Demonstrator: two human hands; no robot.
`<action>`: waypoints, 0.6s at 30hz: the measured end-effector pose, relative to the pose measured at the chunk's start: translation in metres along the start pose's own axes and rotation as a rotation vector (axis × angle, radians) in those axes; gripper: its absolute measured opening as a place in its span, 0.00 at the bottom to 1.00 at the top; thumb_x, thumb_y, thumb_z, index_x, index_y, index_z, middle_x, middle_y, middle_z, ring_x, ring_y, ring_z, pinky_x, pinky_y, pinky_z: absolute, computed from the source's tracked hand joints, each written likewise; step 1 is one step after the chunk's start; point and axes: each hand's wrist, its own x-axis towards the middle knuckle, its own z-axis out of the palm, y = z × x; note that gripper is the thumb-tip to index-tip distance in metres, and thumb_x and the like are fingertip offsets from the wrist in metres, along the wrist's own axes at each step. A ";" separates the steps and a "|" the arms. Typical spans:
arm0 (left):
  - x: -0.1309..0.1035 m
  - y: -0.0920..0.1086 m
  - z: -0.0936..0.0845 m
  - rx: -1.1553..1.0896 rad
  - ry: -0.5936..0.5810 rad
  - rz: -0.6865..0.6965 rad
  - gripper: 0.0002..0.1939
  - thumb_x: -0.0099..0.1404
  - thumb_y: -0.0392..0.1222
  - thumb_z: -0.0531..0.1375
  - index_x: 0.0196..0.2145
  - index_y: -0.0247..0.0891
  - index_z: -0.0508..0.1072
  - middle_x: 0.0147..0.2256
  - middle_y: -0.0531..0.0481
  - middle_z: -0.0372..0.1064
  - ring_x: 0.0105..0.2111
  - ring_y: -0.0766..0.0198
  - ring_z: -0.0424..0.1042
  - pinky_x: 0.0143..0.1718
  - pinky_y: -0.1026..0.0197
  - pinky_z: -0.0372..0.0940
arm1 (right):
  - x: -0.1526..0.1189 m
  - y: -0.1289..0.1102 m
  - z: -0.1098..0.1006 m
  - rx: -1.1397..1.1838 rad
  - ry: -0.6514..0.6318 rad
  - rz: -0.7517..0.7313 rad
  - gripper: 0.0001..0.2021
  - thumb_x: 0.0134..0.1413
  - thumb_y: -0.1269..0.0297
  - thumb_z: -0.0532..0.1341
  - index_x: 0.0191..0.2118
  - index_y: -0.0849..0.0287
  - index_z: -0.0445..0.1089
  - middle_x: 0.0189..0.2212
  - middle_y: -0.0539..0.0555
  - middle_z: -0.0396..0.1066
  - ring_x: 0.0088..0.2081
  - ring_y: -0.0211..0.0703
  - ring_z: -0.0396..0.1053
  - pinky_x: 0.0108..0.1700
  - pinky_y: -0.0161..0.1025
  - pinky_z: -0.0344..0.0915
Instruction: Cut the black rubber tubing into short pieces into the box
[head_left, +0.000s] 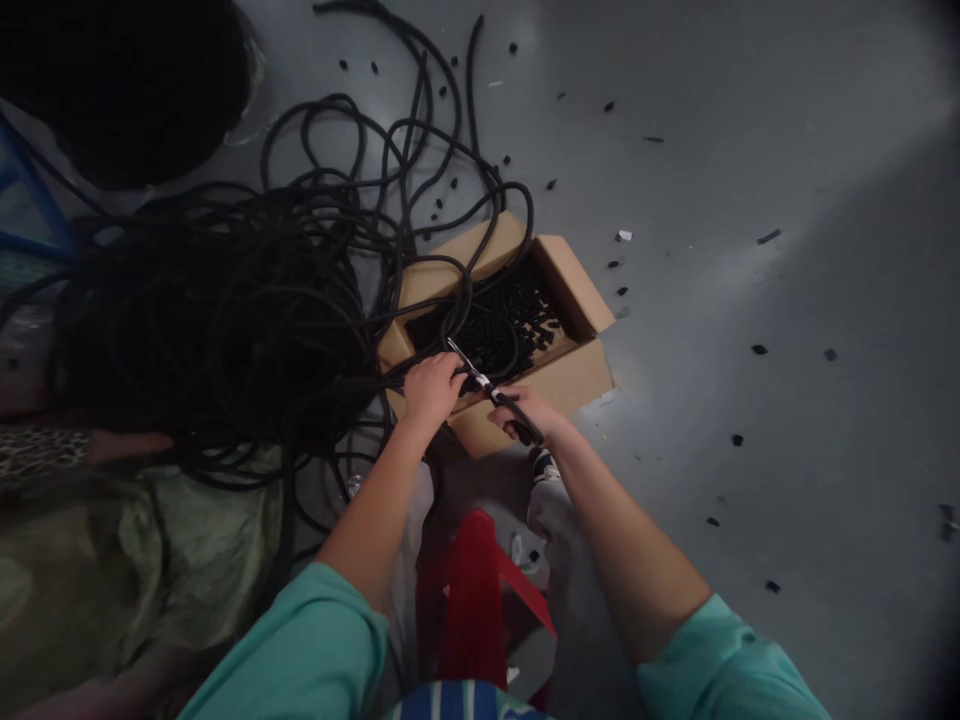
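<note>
Black cut pieces lie inside the open cardboard box.

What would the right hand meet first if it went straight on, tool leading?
Most likely the looped black cord just beyond the tip of the cutting tool the right hand holds, over the box. The left hand sits close beside that line. Depth is unclear, so the tip might pass above.

Floor: smooth grey floor, dotted with small dark scraps
Light: pale sheen at upper right, dim toward the corners
Left edge: blue metal frame
</note>
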 end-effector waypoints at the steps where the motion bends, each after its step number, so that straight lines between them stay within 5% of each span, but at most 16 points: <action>1: 0.001 0.000 -0.001 -0.025 0.015 0.000 0.07 0.57 0.39 0.57 0.34 0.40 0.70 0.37 0.46 0.70 0.41 0.55 0.67 0.40 0.58 0.58 | -0.002 -0.001 0.000 0.071 -0.049 0.004 0.24 0.30 0.70 0.59 0.42 0.63 0.66 0.11 0.41 0.57 0.13 0.30 0.54 0.16 0.30 0.51; 6: 0.001 -0.001 -0.011 -0.115 0.057 0.016 0.06 0.57 0.40 0.56 0.34 0.40 0.70 0.38 0.48 0.71 0.41 0.58 0.67 0.41 0.59 0.58 | -0.011 -0.004 0.002 0.236 -0.196 -0.037 0.28 0.30 0.69 0.60 0.46 0.63 0.63 0.15 0.43 0.62 0.16 0.32 0.58 0.19 0.31 0.56; 12: -0.017 0.014 -0.043 0.079 0.045 0.035 0.08 0.58 0.41 0.54 0.35 0.42 0.70 0.38 0.47 0.71 0.39 0.56 0.69 0.35 0.60 0.58 | -0.030 -0.015 0.025 0.006 -0.009 -0.177 0.28 0.28 0.77 0.58 0.44 0.61 0.65 0.18 0.43 0.63 0.20 0.29 0.58 0.21 0.27 0.52; 18: -0.047 0.038 -0.105 0.227 0.007 0.104 0.13 0.61 0.42 0.49 0.39 0.39 0.69 0.41 0.43 0.70 0.40 0.54 0.69 0.33 0.59 0.58 | -0.079 -0.041 0.059 -0.073 0.157 -0.226 0.25 0.31 0.78 0.58 0.43 0.59 0.68 0.12 0.39 0.56 0.15 0.27 0.51 0.18 0.27 0.48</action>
